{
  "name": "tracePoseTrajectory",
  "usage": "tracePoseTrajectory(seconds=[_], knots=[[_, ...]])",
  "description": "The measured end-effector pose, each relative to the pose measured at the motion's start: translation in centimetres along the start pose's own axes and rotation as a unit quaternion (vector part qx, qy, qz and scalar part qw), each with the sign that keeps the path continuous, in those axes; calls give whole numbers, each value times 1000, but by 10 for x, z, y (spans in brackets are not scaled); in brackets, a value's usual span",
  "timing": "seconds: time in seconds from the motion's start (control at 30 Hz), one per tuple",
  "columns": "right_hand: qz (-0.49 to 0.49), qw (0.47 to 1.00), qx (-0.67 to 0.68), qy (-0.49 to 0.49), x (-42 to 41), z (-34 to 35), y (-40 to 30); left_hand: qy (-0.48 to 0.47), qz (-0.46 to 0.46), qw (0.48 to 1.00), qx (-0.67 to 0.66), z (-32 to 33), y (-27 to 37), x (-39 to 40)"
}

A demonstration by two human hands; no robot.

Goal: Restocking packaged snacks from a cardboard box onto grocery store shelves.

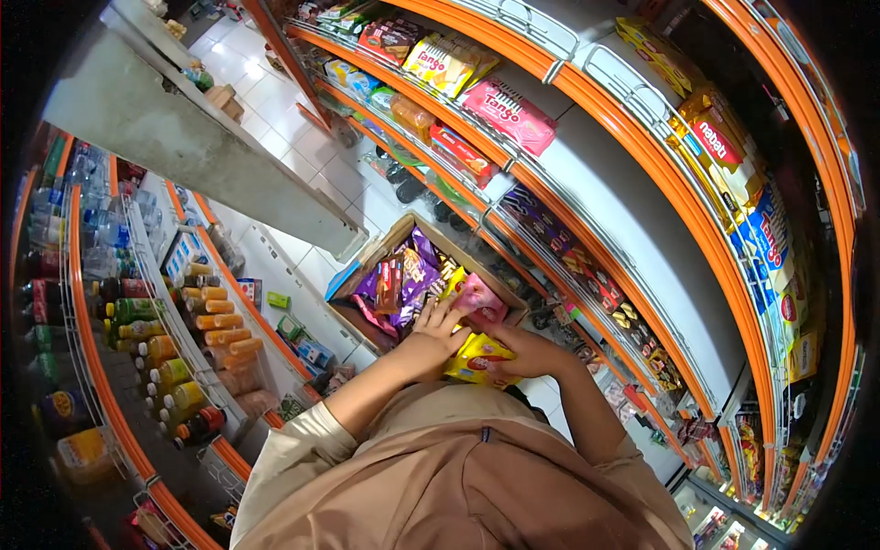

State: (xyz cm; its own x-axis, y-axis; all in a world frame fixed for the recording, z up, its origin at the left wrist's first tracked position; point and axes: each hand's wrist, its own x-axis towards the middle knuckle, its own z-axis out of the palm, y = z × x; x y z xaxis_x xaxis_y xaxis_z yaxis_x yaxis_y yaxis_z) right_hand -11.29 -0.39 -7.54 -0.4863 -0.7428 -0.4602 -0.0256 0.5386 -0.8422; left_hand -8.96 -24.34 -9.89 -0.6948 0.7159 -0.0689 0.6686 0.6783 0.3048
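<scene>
Before me stands an open cardboard box [347,317] holding purple snack packs [416,278], a brown wafer pack [389,283] and a pink pack [483,300]. My left hand [433,337] reaches over the near side of the box, fingers spread on the packs beside a yellow one; whether it grips any is unclear. My right hand [533,354] holds a yellow snack pack [479,359] with red print at the box's near right corner, close to my body. The fingertips of my left hand are close to the pink pack.
Orange-edged shelves with wire guards [619,148] curve along the right, bearing wafer packs [509,113]. Bottled drinks [172,371] fill shelves on the left. A grey pillar or beam [206,144] slants in from the upper left, ending near the box. White floor tiles [295,151] show beyond.
</scene>
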Motion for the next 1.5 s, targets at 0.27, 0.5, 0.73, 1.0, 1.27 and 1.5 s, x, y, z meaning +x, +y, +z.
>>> tracePoseTrajectory(seconds=[0.27,0.5,0.73,1.0,1.27,1.5], knots=[[89,972,147,158,-48,1,28,218,-161,912,-306,21,-25,14],[163,864,401,256,-104,7,51,134,-359,872,-303,134,-67,53],[121,802,457,365,-123,11,52,77,-404,849,-332,120,-72,61],[36,772,535,342,-86,10,58,399,-315,811,-289,22,-61,11],[23,829,495,260,-16,2,-14,389,-300,546,-678,-29,-31,-2],[10,812,541,220,24,23,-49,331,-231,289,-868,-50,12,1]])
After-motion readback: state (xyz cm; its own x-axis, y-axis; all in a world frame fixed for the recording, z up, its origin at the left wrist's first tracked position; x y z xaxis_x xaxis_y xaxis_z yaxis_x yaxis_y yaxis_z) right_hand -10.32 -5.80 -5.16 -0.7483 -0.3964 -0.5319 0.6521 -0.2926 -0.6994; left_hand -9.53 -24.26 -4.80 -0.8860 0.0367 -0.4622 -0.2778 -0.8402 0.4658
